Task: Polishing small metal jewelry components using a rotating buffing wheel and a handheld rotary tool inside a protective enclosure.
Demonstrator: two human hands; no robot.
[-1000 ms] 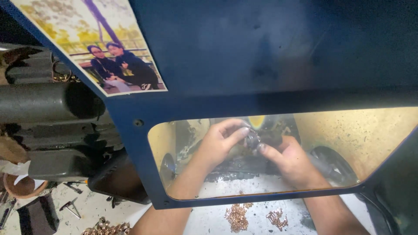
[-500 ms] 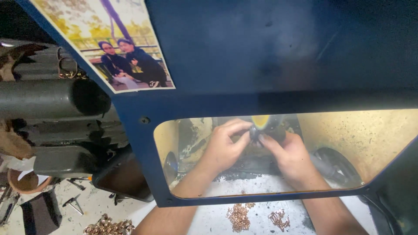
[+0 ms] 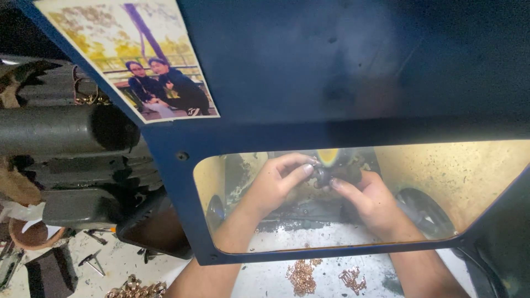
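Head-camera view: both hands are working behind the clear window [image 3: 441,187] of a blue guard [image 3: 342,66], fingers [image 3: 301,172] meeting on a small dark part [image 3: 326,175]. The left hand [image 3: 276,185] is pinching the part from its left side, thumb and fingertips closed on it, while the right hand [image 3: 375,205] is gripping it from below and to the right, its fingers curled shut around the piece. The part is sitting between the two hands, just under a yellow wheel [image 3: 328,157] that is showing right above the fingers. Whether the part is touching the wheel cannot be told through the glare. Below the wrists, two small heaps of coppery chain pieces [image 3: 301,276] are lying on the pale desk [image 3: 265,281]. Well to the left of the hands, dark machine housings [image 3: 66,132] are stacked, with small metal tools [image 3: 91,262] scattered beneath them. Above and left of the fingers, a photograph of two seated people [image 3: 143,60] is stuck to the guard.
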